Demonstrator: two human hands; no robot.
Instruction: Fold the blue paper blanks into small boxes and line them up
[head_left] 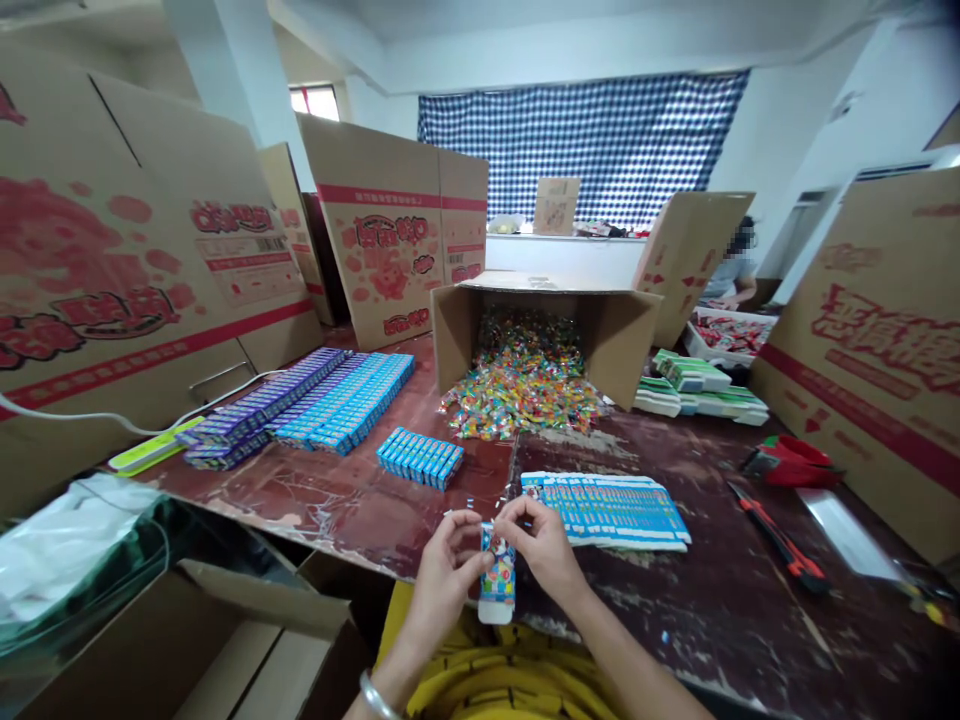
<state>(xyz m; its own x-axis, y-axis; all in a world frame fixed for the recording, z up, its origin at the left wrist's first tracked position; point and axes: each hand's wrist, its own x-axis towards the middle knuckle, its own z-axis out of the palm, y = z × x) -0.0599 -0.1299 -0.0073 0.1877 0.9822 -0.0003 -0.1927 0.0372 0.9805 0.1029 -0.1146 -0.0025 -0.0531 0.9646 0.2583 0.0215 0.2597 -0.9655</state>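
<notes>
A small blue candy box (498, 578), printed with colourful pictures, is held over the table's front edge, its white end flap hanging open toward me. My left hand (448, 572) is closed on the box's left side, thumb across its face. At the far end, the fingers of my right hand (546, 548) pinch the top of the same box; exactly what the fingertips press is hidden. Just beyond my right hand lies a fanned row of flat blue box blanks (619, 508). Behind my left hand stands a block of blue boxes (420, 457).
A cardboard carton (457, 335) on its side spills wrapped candies (525, 385). Purple boxes (262, 405) and blue boxes (352, 400) stand in rows at left. A red-and-black cutter (784, 540) and tape dispenser (795, 462) lie at right. Below left is an open carton (262, 605). Another person (739, 270) sits behind.
</notes>
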